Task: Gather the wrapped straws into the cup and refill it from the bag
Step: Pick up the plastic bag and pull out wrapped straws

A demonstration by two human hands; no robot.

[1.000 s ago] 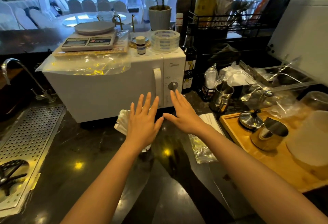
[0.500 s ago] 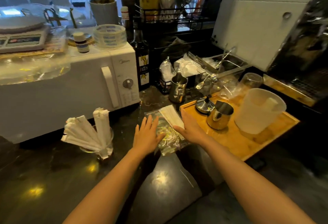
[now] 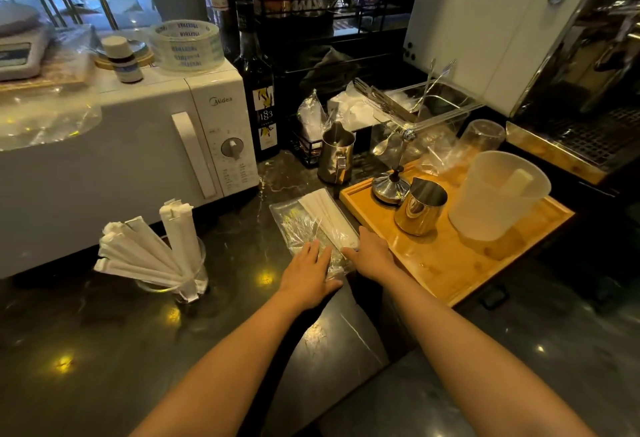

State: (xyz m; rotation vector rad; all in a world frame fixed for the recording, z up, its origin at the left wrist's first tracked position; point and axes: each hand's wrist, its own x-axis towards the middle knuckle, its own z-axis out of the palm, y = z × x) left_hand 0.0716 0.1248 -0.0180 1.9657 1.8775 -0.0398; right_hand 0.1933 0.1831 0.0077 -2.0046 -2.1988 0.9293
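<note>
Looking down from the head view, the only one there is, the bag (image 3: 313, 225) is seen lying flat on the dark counter (image 3: 104, 350), squeezed between the microwave (image 3: 138, 159) and the wooden tray (image 3: 450, 256), with a bundle of wrapped straws (image 3: 329, 214) inside along its right edge. The long axis of that bundle runs away from the person, leaning a bit left at the far end, so its near end sits right at the fingertips. The left hand (image 3: 306, 277) is laid flat and spread on the near end of the bag, nothing gripped. The right hand (image 3: 372, 256) is also flat and empty, with its thumb side touching the near end of the bundle, so the right one is judged the closer hand for pulling straws out lengthwise toward the body. The cup (image 3: 187, 273) is parked well off to the left, in front of the microwave, already stuffed with wrapped straws (image 3: 145, 256) fanned out leftward and a few upright. Whatever gets taken from the bag will probably have to be carried left across the left arm, so the grab is the easy bit and the transfer is the awkward one.
</note>
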